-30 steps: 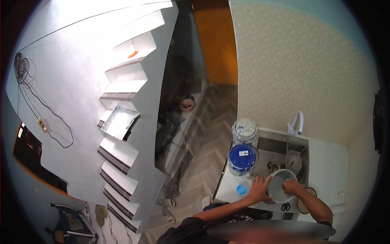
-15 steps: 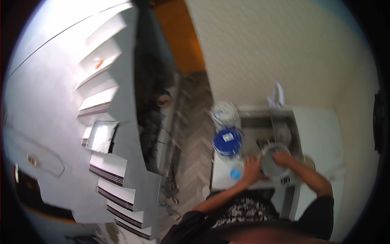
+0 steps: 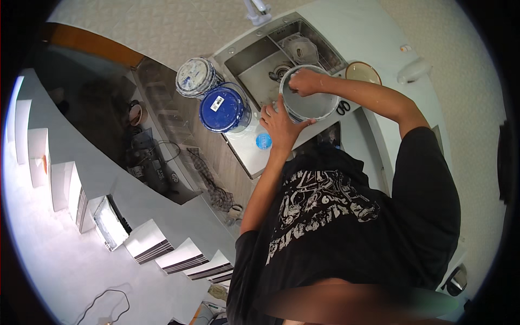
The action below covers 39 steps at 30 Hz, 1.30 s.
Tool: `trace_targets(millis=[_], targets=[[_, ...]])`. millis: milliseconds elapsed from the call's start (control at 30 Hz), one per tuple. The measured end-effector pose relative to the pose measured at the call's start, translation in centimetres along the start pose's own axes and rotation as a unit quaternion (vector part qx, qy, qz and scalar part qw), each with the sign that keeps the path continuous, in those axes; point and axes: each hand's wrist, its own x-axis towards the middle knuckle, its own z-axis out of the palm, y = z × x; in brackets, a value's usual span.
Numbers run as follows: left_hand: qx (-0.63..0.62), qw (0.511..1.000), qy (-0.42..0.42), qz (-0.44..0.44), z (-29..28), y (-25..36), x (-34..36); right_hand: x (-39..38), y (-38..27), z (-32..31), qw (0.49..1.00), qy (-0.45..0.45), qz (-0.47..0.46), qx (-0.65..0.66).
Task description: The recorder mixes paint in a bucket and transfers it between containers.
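Note:
A grey-white bucket stands at the sink's near edge, its mouth facing up. My left hand braces it from outside, fingers spread along the wall and thumb against the near side. Inside the mouth, my right hand is closed at the far left of the inner wall. Whatever its fingers hold, if anything, is hidden. A blue-lidded bucket stands left of my hands, with a paint-smeared white bucket behind it. On the counter next to my left wrist lies a round blue disc.
A steel sink lies beyond the bucket, with a clear plastic container in it. The white faucet is behind. Black-handled scissors and a round tan-coloured dish are at the right. Stairs with white risers descend at left.
My view has turned and dropped, so the counter appears higher and further left. Both hands stay at the bucket; the right one has shifted toward the far left of its inner wall.

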Motion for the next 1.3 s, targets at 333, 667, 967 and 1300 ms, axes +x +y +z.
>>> trace_targets(millis=[333, 667, 967, 1300], targets=[[0.002, 1.0, 0.015, 0.006, -0.4, 0.1, -0.3, -3.5, -0.4, -2.0, 0.969, -0.226, 0.015, 0.095], [0.014, 1.0, 0.003, -0.006, -0.6, 0.3, -0.1, -8.7, -3.0, -10.2, 0.926, 0.091, 0.196, 0.31], [0.008, 1.0, -0.005, 0.001, -0.7, 0.7, -0.3, -14.2, -6.9, -11.6, 0.881, 0.347, 0.134, 0.291], [0.006, 0.999, -0.028, -0.019, -0.6, 1.2, -0.7, -15.3, -4.8, -6.9, 0.856, 0.351, 0.205, 0.321]])
